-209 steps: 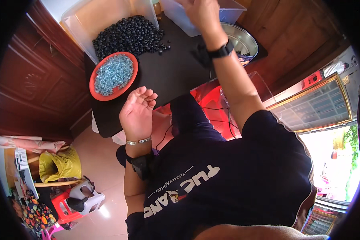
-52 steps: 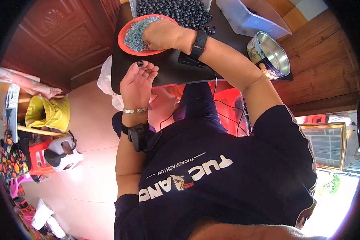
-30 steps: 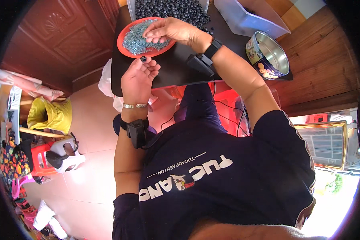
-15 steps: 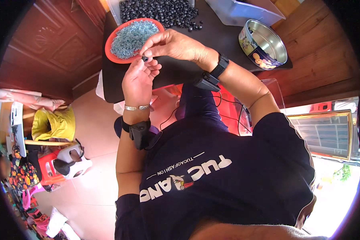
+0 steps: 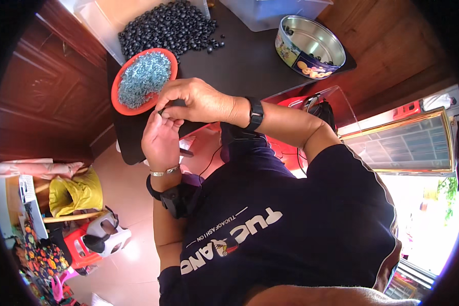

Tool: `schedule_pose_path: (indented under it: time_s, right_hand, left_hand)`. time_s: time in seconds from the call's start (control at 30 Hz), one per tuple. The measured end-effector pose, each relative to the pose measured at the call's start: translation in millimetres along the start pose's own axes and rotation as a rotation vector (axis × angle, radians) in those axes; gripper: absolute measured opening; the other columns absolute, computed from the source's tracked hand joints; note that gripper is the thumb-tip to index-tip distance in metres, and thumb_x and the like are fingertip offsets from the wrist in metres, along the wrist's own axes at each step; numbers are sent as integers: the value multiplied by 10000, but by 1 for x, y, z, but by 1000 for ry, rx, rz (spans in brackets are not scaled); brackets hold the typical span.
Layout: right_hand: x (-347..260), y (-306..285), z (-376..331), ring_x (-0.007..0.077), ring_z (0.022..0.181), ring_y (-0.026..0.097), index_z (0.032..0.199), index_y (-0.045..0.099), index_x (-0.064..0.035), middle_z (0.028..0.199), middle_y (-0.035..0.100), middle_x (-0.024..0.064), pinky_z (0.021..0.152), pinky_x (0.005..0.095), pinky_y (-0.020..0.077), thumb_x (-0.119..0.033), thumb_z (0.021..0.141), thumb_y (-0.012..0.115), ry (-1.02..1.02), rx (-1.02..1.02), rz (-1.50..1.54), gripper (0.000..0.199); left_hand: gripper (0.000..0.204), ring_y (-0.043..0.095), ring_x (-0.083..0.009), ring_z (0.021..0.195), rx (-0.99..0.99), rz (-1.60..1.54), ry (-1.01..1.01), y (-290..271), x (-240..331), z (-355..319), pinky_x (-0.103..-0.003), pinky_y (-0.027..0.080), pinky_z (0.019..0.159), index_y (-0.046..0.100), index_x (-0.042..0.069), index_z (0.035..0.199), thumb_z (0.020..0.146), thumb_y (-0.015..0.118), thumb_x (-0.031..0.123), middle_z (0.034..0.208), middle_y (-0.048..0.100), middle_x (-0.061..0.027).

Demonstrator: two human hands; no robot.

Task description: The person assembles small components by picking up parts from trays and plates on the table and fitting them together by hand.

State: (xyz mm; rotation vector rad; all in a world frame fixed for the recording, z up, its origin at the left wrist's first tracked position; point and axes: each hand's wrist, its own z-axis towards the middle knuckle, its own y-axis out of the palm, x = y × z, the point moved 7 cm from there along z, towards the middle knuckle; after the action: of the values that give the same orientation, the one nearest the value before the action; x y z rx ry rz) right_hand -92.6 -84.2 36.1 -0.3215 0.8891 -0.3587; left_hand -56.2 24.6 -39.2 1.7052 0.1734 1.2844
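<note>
So on my feed the little black bead sat right at the fingertips, just off the near edge of the orange-red plate. The left hand had it pinched at thumb and forefinger, palm up, other fingers loosely curled. The right hand came over the top, thumb and index on the bead, but I couldn't tell if they gripped it or something tiny. The plate was heaped with bluish clear bits. Behind it, a pile of black beads lay in a clear bin and spilled onto the black tabletop. The round tin had a few dark pieces inside. Both that bin and the bluish bin got cut off up top, contents of the second unreadable.
</note>
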Motion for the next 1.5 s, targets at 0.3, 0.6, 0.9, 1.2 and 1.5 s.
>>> schedule_pose_path:
  time_s: [0.3, 0.6, 0.9, 1.2, 1.5]
  right_hand:
    - [10, -38, 22, 209, 788, 637, 884, 676, -58, 835, 655, 69, 713, 316, 501, -113, 774, 702, -78, -97, -169, 126]
    - [112, -105, 54, 258, 808, 642, 852, 691, -133, 812, 670, 74, 718, 379, 504, -177, 745, 623, 225, -205, -951, 135]
    - [123, -82, 56, 283, 839, 631, 817, 659, -122, 839, 653, 87, 720, 400, 502, -107, 737, 593, 207, -334, -1083, 105]
    - [124, -73, 62, 293, 854, 624, 882, 651, -95, 853, 651, 105, 738, 387, 495, -61, 736, 574, 208, -404, -1074, 168]
    - [131, -79, 61, 288, 877, 611, 864, 652, -82, 888, 631, 113, 769, 390, 493, -92, 736, 586, 109, -372, -977, 144]
  left_hand:
    - [215, 557, -217, 958, -70, 5, 5, -5, 1, 2, -375, 438, 863, 553, 11, 1037, 920, 468, 171, 1006, 586, -87]
    - [176, 557, -217, 940, -21, -56, -22, -11, 0, 3, -383, 441, 887, 562, 27, 964, 936, 454, 162, 979, 585, -73]
    - [172, 556, -203, 939, -47, -82, -50, -12, -2, 3, -384, 437, 900, 563, 38, 953, 935, 450, 167, 972, 581, -58]
    - [183, 553, -204, 948, -51, -86, -35, -13, -2, 5, -389, 434, 908, 561, 32, 969, 934, 443, 168, 979, 576, -64]
    - [161, 562, -204, 935, -77, -115, -40, -6, 1, 4, -369, 432, 906, 572, 26, 937, 925, 498, 169, 935, 588, -65]
